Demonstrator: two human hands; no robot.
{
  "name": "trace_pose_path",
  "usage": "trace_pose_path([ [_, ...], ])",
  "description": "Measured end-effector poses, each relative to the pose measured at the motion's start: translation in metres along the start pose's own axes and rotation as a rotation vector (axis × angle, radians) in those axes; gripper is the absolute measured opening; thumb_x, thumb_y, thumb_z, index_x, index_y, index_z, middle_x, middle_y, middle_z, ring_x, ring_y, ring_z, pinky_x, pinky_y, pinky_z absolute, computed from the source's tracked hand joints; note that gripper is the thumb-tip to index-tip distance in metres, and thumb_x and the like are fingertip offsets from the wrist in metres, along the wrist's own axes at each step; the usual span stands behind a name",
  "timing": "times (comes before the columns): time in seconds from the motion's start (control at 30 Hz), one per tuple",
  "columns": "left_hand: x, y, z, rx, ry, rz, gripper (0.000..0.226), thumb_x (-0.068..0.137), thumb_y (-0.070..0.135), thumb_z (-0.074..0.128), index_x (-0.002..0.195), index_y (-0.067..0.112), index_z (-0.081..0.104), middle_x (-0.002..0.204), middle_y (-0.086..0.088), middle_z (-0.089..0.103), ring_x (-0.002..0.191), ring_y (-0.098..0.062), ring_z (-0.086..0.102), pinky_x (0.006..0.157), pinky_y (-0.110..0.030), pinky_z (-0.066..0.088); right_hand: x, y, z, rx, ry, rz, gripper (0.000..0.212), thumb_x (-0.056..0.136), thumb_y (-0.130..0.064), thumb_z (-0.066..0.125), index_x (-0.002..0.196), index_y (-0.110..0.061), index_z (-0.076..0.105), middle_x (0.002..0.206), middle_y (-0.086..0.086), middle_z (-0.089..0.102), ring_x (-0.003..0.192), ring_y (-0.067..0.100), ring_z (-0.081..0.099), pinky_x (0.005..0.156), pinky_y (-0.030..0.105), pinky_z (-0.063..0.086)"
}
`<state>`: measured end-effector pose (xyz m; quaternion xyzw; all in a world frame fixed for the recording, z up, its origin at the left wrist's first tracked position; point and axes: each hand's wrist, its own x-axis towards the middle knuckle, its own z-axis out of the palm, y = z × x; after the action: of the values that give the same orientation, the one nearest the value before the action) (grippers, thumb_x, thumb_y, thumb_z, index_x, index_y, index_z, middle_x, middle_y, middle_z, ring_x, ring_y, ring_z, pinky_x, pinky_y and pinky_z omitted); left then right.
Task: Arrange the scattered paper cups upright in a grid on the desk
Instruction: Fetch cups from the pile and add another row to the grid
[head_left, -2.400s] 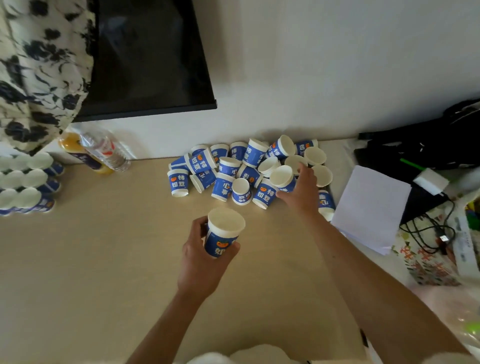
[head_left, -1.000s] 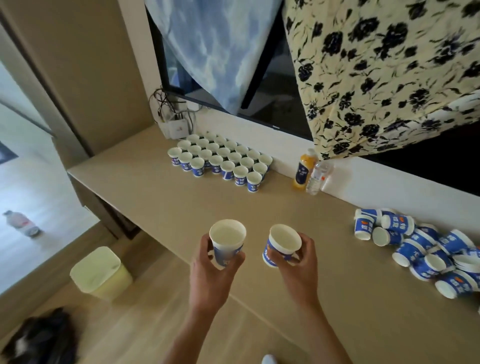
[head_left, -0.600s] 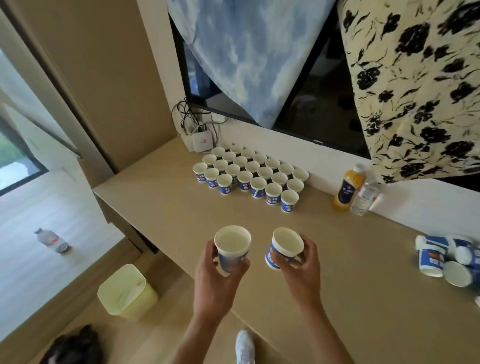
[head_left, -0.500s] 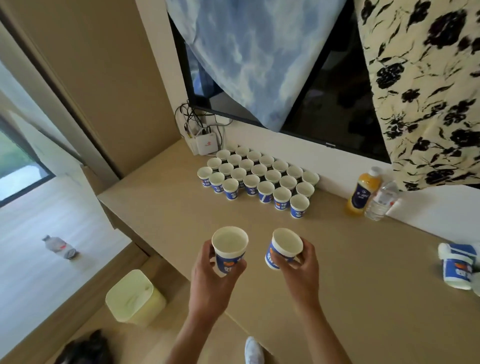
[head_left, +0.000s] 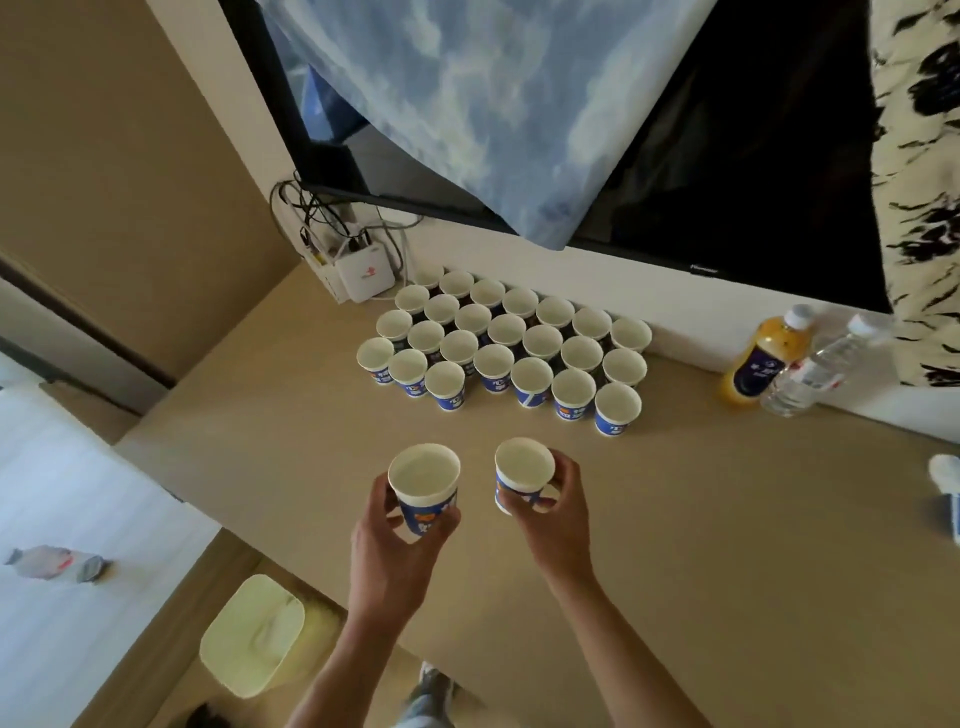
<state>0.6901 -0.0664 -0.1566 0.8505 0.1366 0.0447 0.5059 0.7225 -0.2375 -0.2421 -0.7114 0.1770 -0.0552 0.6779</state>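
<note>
Beige table (head_left: 727, 545) along the wall carries a grid (head_left: 509, 343) of upright paper cups, blue outside and white inside. Left grip (head_left: 400, 525) clasps the left cup (head_left: 423, 480) and right grip (head_left: 550, 499) clasps the right cup (head_left: 523, 470), both upright above the table, near the grid. Better to set them down gently in the front row, without knocking the neighbours.

Each hand, left (head_left: 395, 545) and right (head_left: 553, 512), holds a cup above the table (head_left: 727, 545), near the rows of cups (head_left: 506, 345).

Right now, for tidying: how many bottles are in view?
3: orange juice bottle and clear water bottle on the desk at back; one bottle on the floor, left. More may be hidden.
</note>
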Motion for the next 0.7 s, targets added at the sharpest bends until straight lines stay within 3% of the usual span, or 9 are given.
trace_pose_path([
  [0.1,0.028,-0.007,0.001,0.020,-0.076,0.002,0.056,0.072,0.026,0.089,0.109,0.049,0.054,0.103,0.034,0.065,0.096,0.000,0.065,0.084,-0.036,0.057,0.020,0.006,0.025,-0.039,0.046,0.023,0.058,0.069,-0.021,0.089,0.117,-0.027,0.059,0.113,-0.011,0.066,0.100,0.008,0.064,0.079,0.023,0.055],
  [0.2,0.056,-0.015,0.000,0.015,-0.125,0.006,0.057,0.071,0.027,0.090,0.113,0.044,0.055,0.105,0.029,0.066,0.100,-0.005,0.066,0.086,-0.039,0.057,0.039,0.010,0.051,-0.094,0.093,0.025,0.058,0.068,-0.023,0.087,0.117,-0.029,0.057,0.115,-0.009,0.064,0.102,0.013,0.064,0.076,0.022,0.056],
  [0.37,0.095,-0.029,-0.001,-0.014,-0.183,-0.013,0.054,0.071,0.021,0.090,0.112,0.036,0.058,0.104,0.019,0.069,0.098,-0.012,0.068,0.084,-0.043,0.057,0.077,0.026,0.089,-0.117,0.168,0.071,0.060,0.067,-0.022,0.084,0.116,-0.037,0.055,0.113,-0.010,0.065,0.103,0.013,0.065,0.082,0.042,0.060],
  [0.47,0.113,-0.039,-0.006,-0.014,-0.220,-0.021,0.055,0.071,0.022,0.090,0.113,0.036,0.058,0.106,0.018,0.069,0.100,-0.013,0.068,0.086,-0.043,0.057,0.097,0.038,0.107,-0.146,0.200,0.081,0.062,0.065,-0.025,0.082,0.114,-0.047,0.051,0.112,-0.012,0.065,0.102,0.011,0.065,0.086,0.047,0.058],
  [0.7,0.141,-0.057,-0.018,0.005,-0.267,-0.068,0.059,0.066,0.036,0.086,0.118,0.037,0.058,0.110,0.020,0.068,0.104,-0.013,0.066,0.090,-0.045,0.056,0.128,0.061,0.134,-0.180,0.246,0.087,0.071,0.066,-0.021,0.083,0.130,-0.026,0.051,0.119,-0.003,0.063,0.107,0.017,0.064,0.081,0.046,0.061],
])
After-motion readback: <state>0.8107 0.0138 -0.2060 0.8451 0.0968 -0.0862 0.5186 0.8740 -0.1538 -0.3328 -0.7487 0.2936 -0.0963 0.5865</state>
